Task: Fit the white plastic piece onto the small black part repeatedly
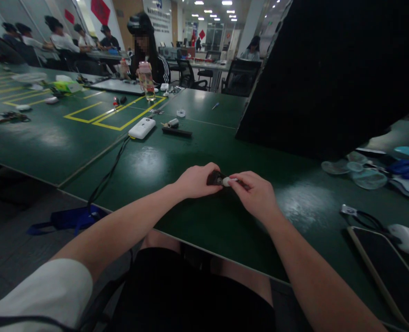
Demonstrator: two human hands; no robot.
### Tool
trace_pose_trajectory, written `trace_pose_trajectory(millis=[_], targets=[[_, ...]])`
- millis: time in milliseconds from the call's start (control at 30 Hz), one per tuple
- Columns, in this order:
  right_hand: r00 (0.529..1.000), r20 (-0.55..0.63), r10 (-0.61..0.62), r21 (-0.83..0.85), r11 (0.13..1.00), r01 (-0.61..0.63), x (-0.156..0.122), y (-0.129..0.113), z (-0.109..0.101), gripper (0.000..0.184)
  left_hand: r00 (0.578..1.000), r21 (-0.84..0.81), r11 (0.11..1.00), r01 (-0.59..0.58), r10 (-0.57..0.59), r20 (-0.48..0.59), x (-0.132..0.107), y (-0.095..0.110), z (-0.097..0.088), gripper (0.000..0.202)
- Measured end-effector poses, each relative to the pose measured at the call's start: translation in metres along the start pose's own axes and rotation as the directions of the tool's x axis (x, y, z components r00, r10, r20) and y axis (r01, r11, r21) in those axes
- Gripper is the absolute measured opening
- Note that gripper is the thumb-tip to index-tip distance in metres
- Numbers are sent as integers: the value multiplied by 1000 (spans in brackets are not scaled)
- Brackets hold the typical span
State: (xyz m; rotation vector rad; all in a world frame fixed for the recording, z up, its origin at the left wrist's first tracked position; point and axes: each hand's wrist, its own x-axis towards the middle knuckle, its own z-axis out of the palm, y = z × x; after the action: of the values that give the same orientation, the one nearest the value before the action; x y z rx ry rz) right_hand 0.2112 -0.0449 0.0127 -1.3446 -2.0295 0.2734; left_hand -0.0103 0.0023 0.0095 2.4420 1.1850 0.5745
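Note:
Near the front edge of the green table, my left hand (pixel 198 181) is closed around a small dark part (pixel 214 177), gripped between thumb and fingers. Touching or very close to it is a small whitish rounded piece (pixel 226 181), pinched by the thumb and fingertips of my right hand (pixel 256 191). The fingers hide much of both pieces, so their exact kind cannot be made out. Beyond my hands lie a black bar (pixel 177 132) and a small silvery-white cylinder (pixel 173 123).
A white power bank (pixel 142 128) with a black cord lies ahead to the left. A large black panel (pixel 315 78) leans in at right. Clear fan blades (pixel 367 175) and a phone (pixel 391 272) lie rightward. A person sits across, behind a bottle (pixel 146 83).

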Motion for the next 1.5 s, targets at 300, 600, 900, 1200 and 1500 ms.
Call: trace_pose_trajectory(millis=[300, 600, 900, 1200, 1500], targets=[[1000, 4, 2, 32, 999, -2, 0, -1, 0, 22, 1000, -1, 1000, 0, 0, -14, 0, -3, 3, 50], [998, 44, -33, 79, 996, 30, 0, 1, 1, 20, 1000, -7, 1000, 13, -13, -27, 0, -3, 3, 49], [999, 30, -11, 44, 999, 10, 0, 3, 4, 20, 999, -9, 1000, -1, 1, -32, 1, -6, 4, 48], [998, 44, 41, 2, 999, -41, -2, 3, 3, 21, 999, 12, 1000, 29, -29, -36, 1, -4, 4, 49], [999, 27, 33, 3, 999, -33, -1, 0, 4, 19, 1000, -40, 999, -21, 20, -23, 1, -9, 8, 49]])
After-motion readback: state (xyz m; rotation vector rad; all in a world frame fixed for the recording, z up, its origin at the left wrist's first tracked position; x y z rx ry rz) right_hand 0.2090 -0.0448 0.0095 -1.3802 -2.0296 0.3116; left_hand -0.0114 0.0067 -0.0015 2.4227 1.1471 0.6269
